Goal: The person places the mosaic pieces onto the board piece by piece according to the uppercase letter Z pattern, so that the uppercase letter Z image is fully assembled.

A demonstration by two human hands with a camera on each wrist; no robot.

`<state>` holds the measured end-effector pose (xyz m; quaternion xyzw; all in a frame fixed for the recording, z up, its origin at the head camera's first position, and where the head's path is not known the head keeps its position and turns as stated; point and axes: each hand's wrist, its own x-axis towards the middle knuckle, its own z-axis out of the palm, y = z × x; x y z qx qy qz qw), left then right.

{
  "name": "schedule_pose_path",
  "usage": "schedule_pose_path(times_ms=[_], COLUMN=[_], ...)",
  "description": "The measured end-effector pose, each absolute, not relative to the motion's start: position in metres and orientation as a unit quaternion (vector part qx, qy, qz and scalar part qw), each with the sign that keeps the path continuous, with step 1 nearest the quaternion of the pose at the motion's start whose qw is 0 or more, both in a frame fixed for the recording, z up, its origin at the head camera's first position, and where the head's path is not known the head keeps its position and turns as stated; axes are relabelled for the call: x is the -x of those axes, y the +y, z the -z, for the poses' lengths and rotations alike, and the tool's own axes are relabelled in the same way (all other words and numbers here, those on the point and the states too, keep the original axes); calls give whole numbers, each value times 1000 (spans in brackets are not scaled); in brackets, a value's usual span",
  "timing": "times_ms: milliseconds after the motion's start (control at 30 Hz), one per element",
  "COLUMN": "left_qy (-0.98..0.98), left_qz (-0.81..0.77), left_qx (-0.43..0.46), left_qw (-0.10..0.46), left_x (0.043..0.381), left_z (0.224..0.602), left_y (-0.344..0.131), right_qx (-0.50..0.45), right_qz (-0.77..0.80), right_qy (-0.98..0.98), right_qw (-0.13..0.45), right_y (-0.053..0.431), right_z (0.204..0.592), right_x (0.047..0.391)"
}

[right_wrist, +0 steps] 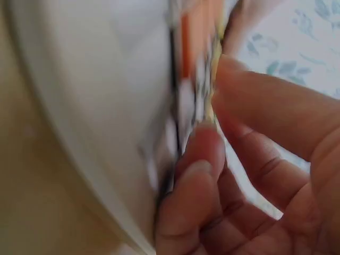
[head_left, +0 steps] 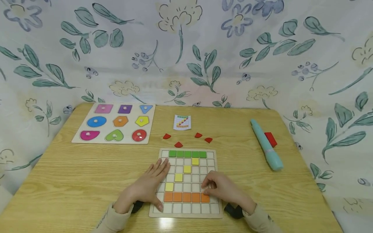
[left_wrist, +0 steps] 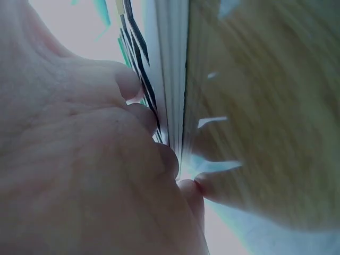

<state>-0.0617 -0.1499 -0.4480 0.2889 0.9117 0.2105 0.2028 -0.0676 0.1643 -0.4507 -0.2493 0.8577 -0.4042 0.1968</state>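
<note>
A square-grid board [head_left: 218, 207] lies in front of me. Green tiles [head_left: 187, 154] line its far side, yellow tiles [head_left: 178, 177] run diagonally, and orange tiles [head_left: 186, 197] form a near row. My left hand [head_left: 147, 184] rests along the board's left edge, fingers spread and thumb at the near corner; in the left wrist view its fingers lie along the board's edge. My right hand [head_left: 221, 187] is at the right end of the orange row, fingers loosely bent, with the thumb tip at the last orange tile. Nothing shows between its fingertips.
Several red quarter-circle pieces [head_left: 178, 144] lie beyond the board, below a small pattern card [head_left: 182, 122]. A knobbed shape puzzle [head_left: 103, 131] lies back left. On the right are a teal wand-like device [head_left: 266, 145] and a red block [head_left: 271, 139].
</note>
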Motion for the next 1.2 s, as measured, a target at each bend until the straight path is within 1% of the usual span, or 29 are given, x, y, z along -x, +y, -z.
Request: schedule_pose_path(times_ms=[100, 333, 400, 500, 633, 833, 1033, 1200], left_qy=[912, 914, 916, 918, 916, 912, 911, 912], left_qz=[-212, -205, -201, -197, -202, -221, -224, -209], left_qx=[-285, -284, -280, -276, -274, -280, -289, -296], left_qw=[204, 204, 205, 205, 210, 204, 194, 190], left_x=[62, 63, 62, 61, 59, 56, 57, 61], left_z=[448, 453, 452, 450, 446, 449, 454, 454], left_y=[-149, -149, -151, -153, -153, -154, -156, -152], right_qx=[219, 89, 67, 66, 76, 68, 84, 85], right_qz=[420, 501, 523, 550, 561, 519, 481, 457], right_qy=[864, 858, 848, 830, 821, 848, 872, 885], right_qw=[169, 68, 57, 61, 75, 79, 45, 25], right_y=[166, 166, 164, 164, 167, 168, 163, 169], right_z=[448, 452, 456, 463, 470, 476, 477, 476], right_x=[92, 153, 165, 178, 189, 194, 193, 192])
